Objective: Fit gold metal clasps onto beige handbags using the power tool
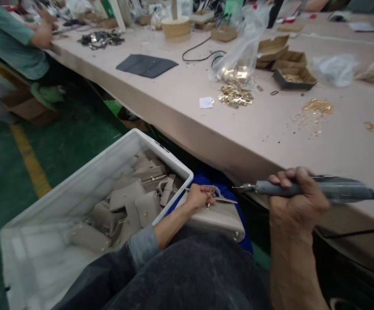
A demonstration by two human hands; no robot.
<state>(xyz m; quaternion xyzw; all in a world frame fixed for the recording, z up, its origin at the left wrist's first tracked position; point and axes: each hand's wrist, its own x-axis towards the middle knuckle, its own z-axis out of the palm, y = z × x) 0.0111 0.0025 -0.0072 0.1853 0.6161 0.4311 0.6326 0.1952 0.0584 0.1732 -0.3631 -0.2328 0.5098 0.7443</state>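
A grey electric screwdriver (pixel 322 188) lies in my right hand (pixel 295 196), fingers wrapped round its body. Its thin bit points left, apart from the beige handbag (pixel 217 221) on my lap. My left hand (pixel 200 196) is closed at the top of this bag, by its metal fitting and handle; the fingertips pinch there, though exactly which part is partly hidden. Blue cloth (pixel 247 232) shows beneath the bag. To the left, a white plastic bin (pixel 77 172) holds several similar beige handbags (pixel 127 196).
On the long table (pixel 180 99) lie gold metal fittings (pixel 235 95), small gold screws (pixel 318 106), a clear plastic bag (pixel 247 43), cardboard boxes (pixel 295 76) and a dark flat panel (pixel 146 65). Another person's arm (pixel 41 36) rests near the table's far left end.
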